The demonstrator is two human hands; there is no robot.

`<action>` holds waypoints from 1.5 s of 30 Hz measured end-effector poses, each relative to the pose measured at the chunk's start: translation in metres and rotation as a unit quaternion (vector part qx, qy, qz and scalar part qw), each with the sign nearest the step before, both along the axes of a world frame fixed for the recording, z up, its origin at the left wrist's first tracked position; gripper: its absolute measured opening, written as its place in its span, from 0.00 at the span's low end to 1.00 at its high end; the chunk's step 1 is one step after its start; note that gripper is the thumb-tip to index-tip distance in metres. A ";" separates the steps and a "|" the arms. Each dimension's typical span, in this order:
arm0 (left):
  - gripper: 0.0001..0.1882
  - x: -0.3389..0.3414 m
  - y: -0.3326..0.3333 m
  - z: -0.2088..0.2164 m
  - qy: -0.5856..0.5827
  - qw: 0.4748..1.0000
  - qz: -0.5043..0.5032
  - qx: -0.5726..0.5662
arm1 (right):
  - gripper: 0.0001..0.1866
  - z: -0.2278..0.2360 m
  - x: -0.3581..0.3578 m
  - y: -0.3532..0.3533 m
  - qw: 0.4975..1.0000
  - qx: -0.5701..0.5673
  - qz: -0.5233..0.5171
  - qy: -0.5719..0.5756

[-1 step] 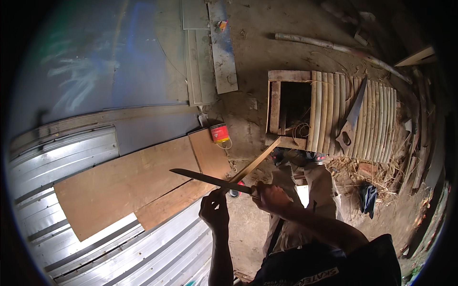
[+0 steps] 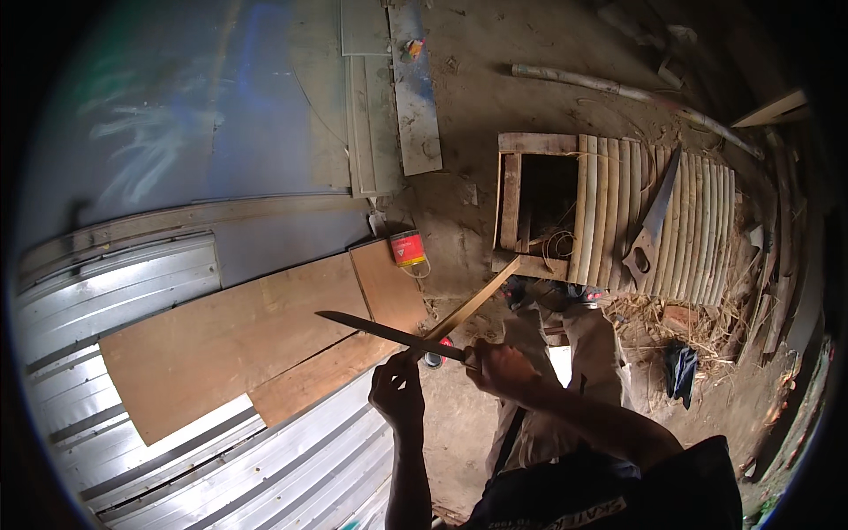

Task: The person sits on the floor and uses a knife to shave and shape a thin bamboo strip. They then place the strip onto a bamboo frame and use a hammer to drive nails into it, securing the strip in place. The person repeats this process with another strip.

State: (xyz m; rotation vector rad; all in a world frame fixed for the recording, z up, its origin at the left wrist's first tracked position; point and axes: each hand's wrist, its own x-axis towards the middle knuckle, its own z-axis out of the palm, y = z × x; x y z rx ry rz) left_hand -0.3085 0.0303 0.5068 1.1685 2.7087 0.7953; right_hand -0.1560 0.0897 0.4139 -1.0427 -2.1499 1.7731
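My right hand (image 2: 505, 369) is closed around the handle of a long-bladed machete (image 2: 371, 327), its blade pointing left. The blade lies across a narrow wooden strip (image 2: 477, 302) and appears to touch it near its lower end. My left hand (image 2: 397, 389) pinches that lower end, just below the blade. From there the strip slants up and right, its far tip at the front edge of a wooden slatted frame (image 2: 539, 143). A red-labelled can lies partly hidden behind the blade.
On the slats rests a handsaw (image 2: 655, 216). Plywood sheets (image 2: 230, 344) cover corrugated metal (image 2: 327, 459) at left, beside a red tin (image 2: 407, 248). A long pole (image 2: 609, 84) lies on the dirt floor beyond the frame. Straw (image 2: 654, 318) and a black plastic bag (image 2: 680, 371) are at right.
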 end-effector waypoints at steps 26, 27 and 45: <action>0.07 0.007 0.000 -0.006 -0.038 0.999 0.030 -0.024 | 0.26 -0.085 0.016 0.027 0.991 -0.027 0.001 -0.129; 0.07 0.004 -0.002 -0.008 -0.031 0.999 0.010 -0.014 | 0.27 -0.088 0.016 0.018 0.994 0.004 0.030 -0.107; 0.05 0.006 0.015 0.002 -0.029 0.997 0.015 -0.066 | 0.28 -0.263 0.071 0.024 0.937 -0.060 -0.082 -0.335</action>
